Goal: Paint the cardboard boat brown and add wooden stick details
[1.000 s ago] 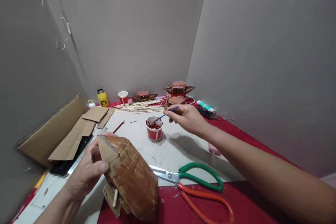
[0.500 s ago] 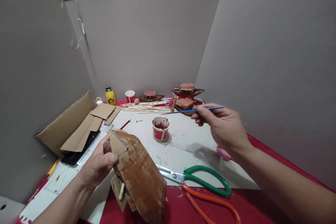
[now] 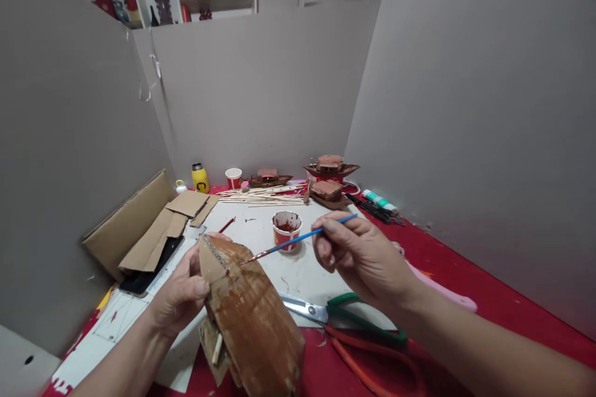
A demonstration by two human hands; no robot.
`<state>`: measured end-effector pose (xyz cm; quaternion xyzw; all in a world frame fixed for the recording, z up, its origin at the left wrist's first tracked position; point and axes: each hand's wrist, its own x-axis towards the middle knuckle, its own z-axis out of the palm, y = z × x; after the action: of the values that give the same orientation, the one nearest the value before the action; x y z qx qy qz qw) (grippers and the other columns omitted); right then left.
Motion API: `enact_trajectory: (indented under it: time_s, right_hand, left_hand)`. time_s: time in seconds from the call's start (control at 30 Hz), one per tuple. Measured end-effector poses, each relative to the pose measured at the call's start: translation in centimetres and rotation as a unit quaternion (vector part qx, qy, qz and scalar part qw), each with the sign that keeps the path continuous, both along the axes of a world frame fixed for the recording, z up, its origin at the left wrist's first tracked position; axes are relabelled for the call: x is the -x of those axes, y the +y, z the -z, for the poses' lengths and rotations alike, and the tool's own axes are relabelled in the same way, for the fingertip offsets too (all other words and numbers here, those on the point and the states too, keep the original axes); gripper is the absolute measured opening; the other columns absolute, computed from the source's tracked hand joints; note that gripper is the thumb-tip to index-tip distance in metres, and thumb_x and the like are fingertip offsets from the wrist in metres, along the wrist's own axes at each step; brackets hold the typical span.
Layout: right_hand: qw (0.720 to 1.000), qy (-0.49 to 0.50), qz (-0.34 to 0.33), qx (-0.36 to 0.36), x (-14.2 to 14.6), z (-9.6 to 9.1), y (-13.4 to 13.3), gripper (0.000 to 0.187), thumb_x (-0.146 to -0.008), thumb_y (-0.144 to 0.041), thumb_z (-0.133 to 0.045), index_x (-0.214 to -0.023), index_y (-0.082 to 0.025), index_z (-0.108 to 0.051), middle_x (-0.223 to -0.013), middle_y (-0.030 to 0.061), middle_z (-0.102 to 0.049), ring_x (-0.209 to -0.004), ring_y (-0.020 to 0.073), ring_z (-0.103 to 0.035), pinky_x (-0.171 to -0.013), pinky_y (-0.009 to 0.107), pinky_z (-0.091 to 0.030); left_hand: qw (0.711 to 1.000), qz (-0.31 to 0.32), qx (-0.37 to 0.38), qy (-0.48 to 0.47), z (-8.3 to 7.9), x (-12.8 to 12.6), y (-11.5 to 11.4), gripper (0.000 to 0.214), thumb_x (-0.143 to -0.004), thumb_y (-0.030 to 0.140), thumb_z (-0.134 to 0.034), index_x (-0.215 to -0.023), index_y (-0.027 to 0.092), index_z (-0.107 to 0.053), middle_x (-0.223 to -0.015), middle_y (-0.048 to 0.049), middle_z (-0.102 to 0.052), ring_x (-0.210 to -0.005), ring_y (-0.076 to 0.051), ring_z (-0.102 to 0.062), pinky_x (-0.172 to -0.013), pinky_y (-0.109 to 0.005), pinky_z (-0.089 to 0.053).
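Note:
My left hand (image 3: 179,294) grips the upper end of a cardboard boat hull (image 3: 254,316), partly painted brown and tilted towards me. My right hand (image 3: 361,257) pinches a thin blue-handled paintbrush (image 3: 302,239). The brush's wet brown tip touches the hull near its top edge. Behind the brush stands a red and white paper cup (image 3: 286,231) with brown paint in it.
Green and orange handled scissors (image 3: 354,329) lie under my right wrist on the white sheet over the red table (image 3: 465,273). Cardboard pieces (image 3: 158,229) lie left. Wooden sticks (image 3: 261,194), small painted boats (image 3: 329,175), a yellow bottle (image 3: 200,178) and another cup (image 3: 233,177) line the back. Grey partitions enclose the table.
My right hand lifted the brush out of the paint cup, swung it up to the right, then brought its tip down onto the hull. My left hand kept hold of the hull.

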<state>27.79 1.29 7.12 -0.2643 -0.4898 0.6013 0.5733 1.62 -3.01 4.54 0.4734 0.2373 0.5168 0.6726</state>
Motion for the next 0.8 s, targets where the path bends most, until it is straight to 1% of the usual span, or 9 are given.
enact_trajectory:
  time_s: [0.13,0.27,0.33,0.4,0.5,0.6,0.7,0.8]
  right_hand:
    - [1.000,0.019,-0.013,0.016,0.5,0.3,0.0,0.033,-0.062,-0.046,-0.087,-0.069,-0.018,-0.070,-0.048,-0.0018,-0.059,-0.040,0.0079,-0.045,-0.037,0.019,-0.034]
    - [0.998,0.009,-0.047,0.030,0.1,0.7,-0.6,0.031,-0.066,-0.043,-0.086,-0.068,-0.017,-0.070,-0.048,-0.0018,-0.060,-0.040,0.0067,-0.045,-0.038,0.017,-0.034]
    - [0.996,-0.003,-0.076,0.040,-0.3,0.8,-1.0,0.029,-0.067,-0.042,-0.086,-0.068,-0.017,-0.070,-0.047,-0.0019,-0.059,-0.039,0.0070,-0.047,-0.037,0.017,-0.034]
    - [0.995,-0.004,-0.091,0.044,-0.4,0.7,-1.3,0.029,-0.067,-0.041,-0.086,-0.069,-0.017,-0.070,-0.047,-0.0022,-0.058,-0.039,0.0072,-0.047,-0.037,0.017,-0.033]
    - [0.996,0.031,-0.076,0.034,0.1,0.2,-1.6,0.029,-0.066,-0.042,-0.087,-0.068,-0.017,-0.070,-0.045,-0.0032,-0.058,-0.038,0.0060,-0.045,-0.037,0.016,-0.034]
    - [0.996,0.065,-0.053,0.009,1.1,-0.3,-1.5,0.030,-0.065,-0.043,-0.087,-0.069,-0.018,-0.071,-0.045,-0.0037,-0.059,-0.038,0.0057,-0.044,-0.037,0.016,-0.035]
    - [0.997,0.058,-0.044,-0.009,1.8,-0.5,-1.2,0.031,-0.066,-0.044,-0.086,-0.070,-0.017,-0.071,-0.047,-0.0025,-0.062,-0.039,0.0058,-0.047,-0.038,0.015,-0.037]
    - [0.998,0.050,-0.047,-0.013,1.9,-0.4,-1.0,0.032,-0.067,-0.044,-0.086,-0.069,-0.017,-0.071,-0.048,-0.0022,-0.063,-0.039,0.0060,-0.049,-0.038,0.015,-0.038]
  left_hand:
    - [1.000,0.001,-0.003,-0.008,-0.2,0.2,-0.4,0.063,-0.060,0.034,-0.087,-0.118,0.023,-0.064,-0.111,-0.0087,-0.073,-0.101,-0.029,-0.069,-0.087,-0.037,-0.054]
    - [1.000,-0.013,0.005,-0.014,-0.4,0.3,-0.9,0.065,-0.059,0.037,-0.086,-0.119,0.025,-0.062,-0.110,-0.0088,-0.073,-0.102,-0.032,-0.069,-0.088,-0.042,-0.053]
    - [1.000,-0.020,0.006,-0.012,-0.5,0.4,-1.0,0.067,-0.058,0.038,-0.087,-0.119,0.025,-0.062,-0.108,-0.0086,-0.072,-0.101,-0.032,-0.068,-0.088,-0.041,-0.053]
    - [1.000,-0.020,0.006,-0.010,-0.4,0.5,-1.0,0.070,-0.056,0.038,-0.088,-0.119,0.024,-0.062,-0.106,-0.0080,-0.072,-0.098,-0.030,-0.069,-0.085,-0.039,-0.054]
    - [1.000,-0.002,0.001,-0.001,-0.2,0.5,-0.9,0.070,-0.056,0.035,-0.088,-0.119,0.023,-0.061,-0.103,-0.0074,-0.072,-0.095,-0.029,-0.069,-0.082,-0.036,-0.054]
    - [0.999,0.019,-0.017,0.020,0.0,0.3,-0.8,0.068,-0.055,0.033,-0.089,-0.116,0.021,-0.060,-0.107,-0.0093,-0.071,-0.097,-0.031,-0.069,-0.084,-0.039,-0.054]
    - [0.999,0.028,-0.029,0.027,0.1,0.2,-0.7,0.069,-0.053,0.034,-0.090,-0.113,0.020,-0.060,-0.111,-0.0107,-0.070,-0.099,-0.033,-0.069,-0.084,-0.040,-0.054]
    - [0.998,0.040,-0.039,0.029,0.0,0.2,-0.6,0.069,-0.054,0.035,-0.090,-0.113,0.021,-0.059,-0.109,-0.0098,-0.071,-0.099,-0.032,-0.069,-0.080,-0.037,-0.054]
